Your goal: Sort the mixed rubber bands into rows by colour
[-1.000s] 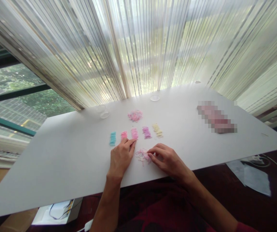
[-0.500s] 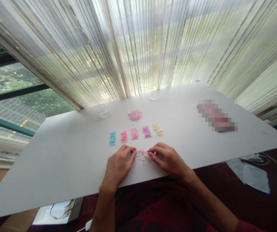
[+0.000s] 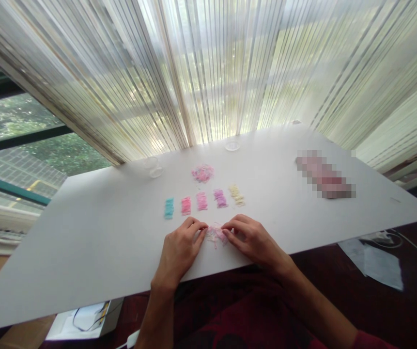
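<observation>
A loose pile of small, thin pastel pieces (image 3: pixel 216 234), which look like little rubber bands, lies on the white table near its front edge. My left hand (image 3: pixel 182 246) is at the pile's left side, thumb and index fingertip pinched together. From the right, my right hand (image 3: pixel 254 238) reaches the pile with its fingers curled in a pinch; what either pinch holds is too small to make out. Beyond my hands is a row of sorted bundles: blue (image 3: pixel 169 208), coral pink (image 3: pixel 186 206), light pink (image 3: pixel 202 201), purple (image 3: pixel 220 198) and pale yellow (image 3: pixel 236 195).
A mixed pink heap (image 3: pixel 203 173) sits behind the row. Two clear round dishes or lids, one at the left (image 3: pixel 155 171) and one at the centre (image 3: pixel 232 146), stand near the curtain. A pixelated pinkish object (image 3: pixel 325 174) lies on the table (image 3: pixel 102 232) at right.
My left hand has shifted slightly right, its fingertips closer to the pile. My right hand stays nearly in place at the pile. The sorted bundles look unchanged.
</observation>
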### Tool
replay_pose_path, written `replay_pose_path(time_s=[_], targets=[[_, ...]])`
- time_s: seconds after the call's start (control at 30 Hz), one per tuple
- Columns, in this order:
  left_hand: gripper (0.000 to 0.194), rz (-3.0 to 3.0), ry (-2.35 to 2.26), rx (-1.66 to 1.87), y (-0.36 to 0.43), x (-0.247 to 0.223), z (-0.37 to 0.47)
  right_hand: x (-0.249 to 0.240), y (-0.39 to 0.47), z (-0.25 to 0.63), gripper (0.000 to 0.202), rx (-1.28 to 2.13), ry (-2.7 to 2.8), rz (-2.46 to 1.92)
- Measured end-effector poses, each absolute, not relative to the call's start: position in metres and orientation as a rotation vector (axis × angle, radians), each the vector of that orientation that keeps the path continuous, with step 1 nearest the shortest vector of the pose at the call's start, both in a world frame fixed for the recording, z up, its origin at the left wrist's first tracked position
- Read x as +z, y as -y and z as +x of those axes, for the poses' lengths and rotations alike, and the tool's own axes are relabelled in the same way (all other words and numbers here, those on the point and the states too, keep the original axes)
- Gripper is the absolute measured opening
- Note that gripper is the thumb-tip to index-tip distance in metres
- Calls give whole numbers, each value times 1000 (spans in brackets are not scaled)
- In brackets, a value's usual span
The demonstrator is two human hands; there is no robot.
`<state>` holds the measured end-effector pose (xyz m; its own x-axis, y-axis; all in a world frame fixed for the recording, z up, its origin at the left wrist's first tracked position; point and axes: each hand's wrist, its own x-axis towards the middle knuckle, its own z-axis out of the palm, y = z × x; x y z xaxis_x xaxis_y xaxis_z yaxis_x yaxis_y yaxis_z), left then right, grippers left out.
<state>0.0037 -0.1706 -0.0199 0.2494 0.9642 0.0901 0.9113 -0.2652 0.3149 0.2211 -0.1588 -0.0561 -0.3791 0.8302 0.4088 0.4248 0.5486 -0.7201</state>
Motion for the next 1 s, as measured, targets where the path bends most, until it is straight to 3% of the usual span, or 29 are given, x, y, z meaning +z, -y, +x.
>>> replay_pose_path(time_s=[1.0], targets=[[19, 2210, -1472, 758, 175, -21, 10, -61, 156, 221, 14, 646, 1996, -997]])
